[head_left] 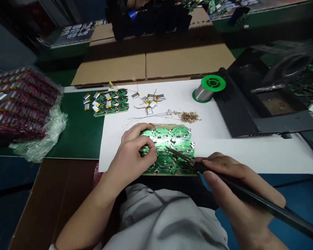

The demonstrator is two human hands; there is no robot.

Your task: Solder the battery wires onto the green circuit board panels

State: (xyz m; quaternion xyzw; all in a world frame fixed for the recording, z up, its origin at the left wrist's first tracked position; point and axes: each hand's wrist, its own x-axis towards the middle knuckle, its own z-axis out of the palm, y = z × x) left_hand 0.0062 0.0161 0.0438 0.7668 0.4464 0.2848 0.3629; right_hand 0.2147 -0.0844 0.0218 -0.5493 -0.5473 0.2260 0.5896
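Note:
My left hand (134, 151) presses down on the left part of a green circuit board panel (178, 133), which lies on a white paper sheet (250, 154). My right hand (237, 180) grips a black soldering iron (261, 198), and its thin tip (176, 152) rests over the middle of the panel. Further up the sheet lie small silver-and-yellow pouch batteries with thin wires (150, 102). A pile of wire clippings (189, 117) lies to their right, and a green spool of solder wire (210, 88) stands near the sheet's far right corner.
On a green mat (78, 128) at left lie smaller boards with batteries (112, 100). A bubble-wrapped heap of red-and-silver batteries (21, 107) sits beyond it. A black machine (266, 100) stands at right, and cardboard sheets (146, 66) lie ahead.

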